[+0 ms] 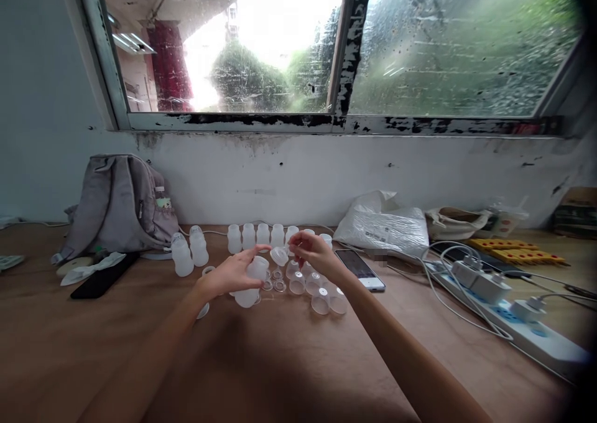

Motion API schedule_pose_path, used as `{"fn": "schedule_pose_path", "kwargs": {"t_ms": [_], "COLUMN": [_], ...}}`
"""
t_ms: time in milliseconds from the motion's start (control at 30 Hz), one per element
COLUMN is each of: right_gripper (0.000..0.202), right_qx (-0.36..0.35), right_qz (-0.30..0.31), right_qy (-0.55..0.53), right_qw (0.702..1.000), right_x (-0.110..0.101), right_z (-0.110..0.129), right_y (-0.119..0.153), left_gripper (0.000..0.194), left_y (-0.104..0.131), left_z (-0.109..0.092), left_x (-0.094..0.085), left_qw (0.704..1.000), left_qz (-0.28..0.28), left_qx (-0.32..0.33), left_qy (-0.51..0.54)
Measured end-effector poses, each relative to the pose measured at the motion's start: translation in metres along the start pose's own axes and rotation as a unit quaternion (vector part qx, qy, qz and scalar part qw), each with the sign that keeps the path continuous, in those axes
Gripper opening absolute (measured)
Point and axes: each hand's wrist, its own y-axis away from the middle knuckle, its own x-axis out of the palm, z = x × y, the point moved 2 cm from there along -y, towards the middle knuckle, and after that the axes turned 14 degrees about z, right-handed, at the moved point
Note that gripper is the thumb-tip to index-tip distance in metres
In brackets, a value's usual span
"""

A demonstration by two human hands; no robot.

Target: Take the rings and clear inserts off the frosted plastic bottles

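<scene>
My left hand is wrapped around a frosted, translucent baby bottle with an open top, thumb and fingers on its sides. To its right, my right hand pinches the edge of a clear, round, teat-like piece close to the bottle's mouth. Below both hands lie several clear rings. Right of them stand several clear dome-shaped caps, partly under my right hand. Behind the hands, a row of frosted bottles lines the wall side; my right hand hides some of them.
Two fitted bottles stand left, near a grey backpack, a black phone-like slab and a tissue. On the right are a phone, a silvery plastic bag, a power strip with cables, and yellow pieces.
</scene>
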Motion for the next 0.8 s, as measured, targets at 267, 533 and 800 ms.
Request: {"fn": "schedule_pose_path", "kwargs": {"t_ms": [267, 533, 800], "right_gripper": [0.012, 0.008, 0.006], "right_qx": [0.037, 0.097, 0.086], "right_qz": [-0.014, 0.096, 0.121], "right_qy": [0.115, 0.187, 0.191], "right_qw": [0.993, 0.973, 0.970], "right_x": [-0.005, 0.006, 0.014], "right_z": [0.000, -0.004, -0.013], "right_y": [0.003, 0.006, 0.005], "left_gripper": [0.035, 0.041, 0.029], "left_y": [0.007, -0.024, -0.044], "left_z": [0.040, 0.100, 0.132], "left_x": [-0.041, -0.049, -0.029], "left_qw": [0.961, 0.934, 0.922], "left_qz": [-0.224, -0.193, -0.202], "left_qx": [-0.084, -0.187, -0.222], "left_qy": [-0.136, -0.237, -0.243]}}
